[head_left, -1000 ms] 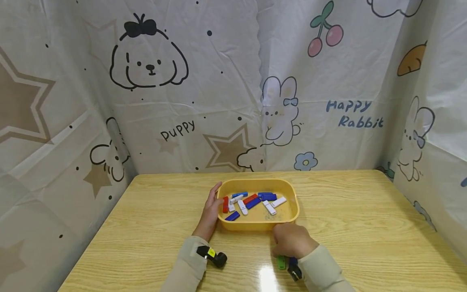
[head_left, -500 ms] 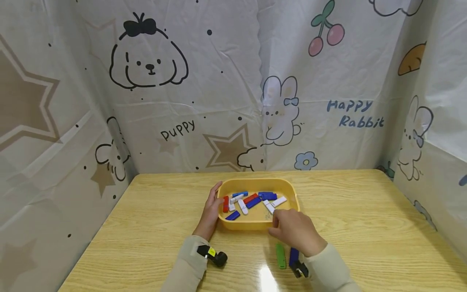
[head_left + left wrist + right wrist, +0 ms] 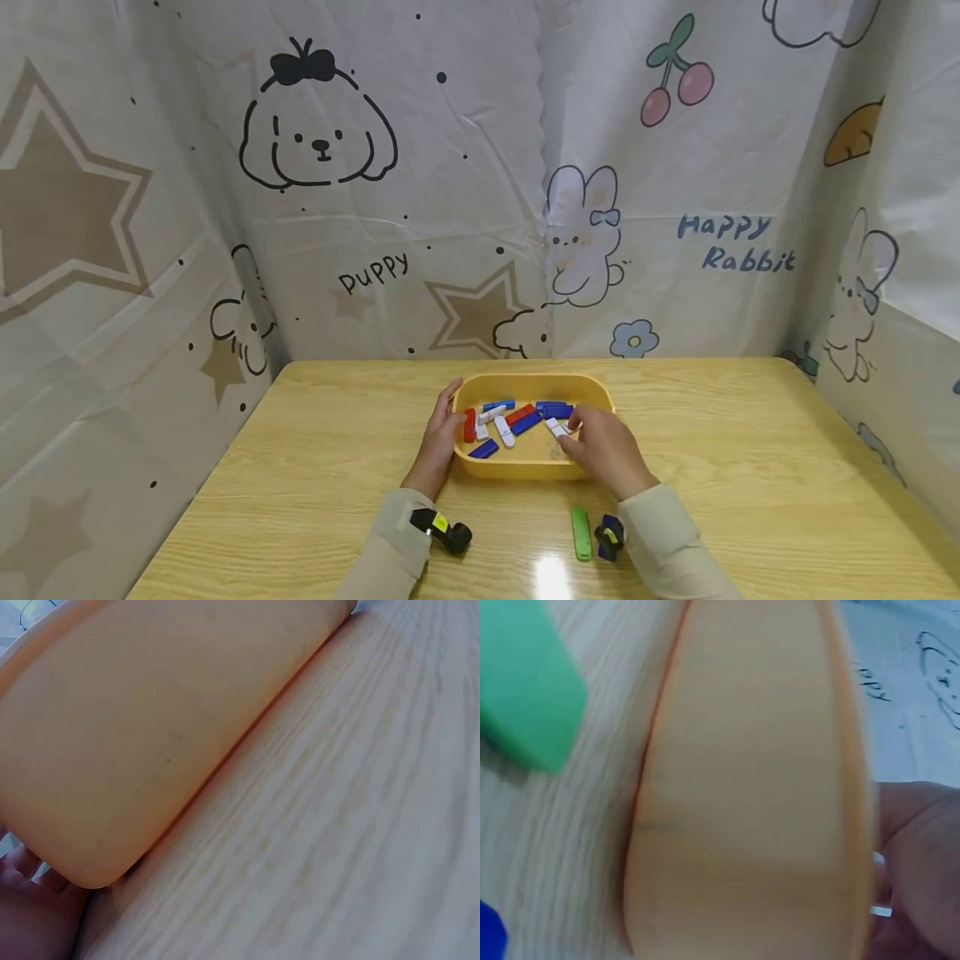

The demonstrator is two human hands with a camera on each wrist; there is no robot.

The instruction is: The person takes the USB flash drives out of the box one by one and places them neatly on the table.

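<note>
A yellow plastic tray [image 3: 517, 471] stands on the table, holding several small sticks that look like USB sticks. My left hand [image 3: 435, 442] grips its left end, thumb over the rim beside a red stick [image 3: 469, 426]. Over the right part of the tray, my right hand [image 3: 609, 450] reaches in past the front rim. Its thumb and fingertips pinch a white USB stick [image 3: 881, 885], mostly hidden by the fingers. Another white stick [image 3: 555, 427] lies right at the thumb. In the left wrist view, the tray's wall [image 3: 150, 750] fills much of the picture.
A green stick [image 3: 581, 533] and a blue stick [image 3: 606, 550], partly covered by the right wrist camera, lie on the wooden table [image 3: 360, 417] in front of the tray. A printed cloth [image 3: 465, 167] hangs behind and at both sides.
My right hand has moved from the table beside the green stick up and over the front rim into the tray. My left hand stays at the tray's left end.
</note>
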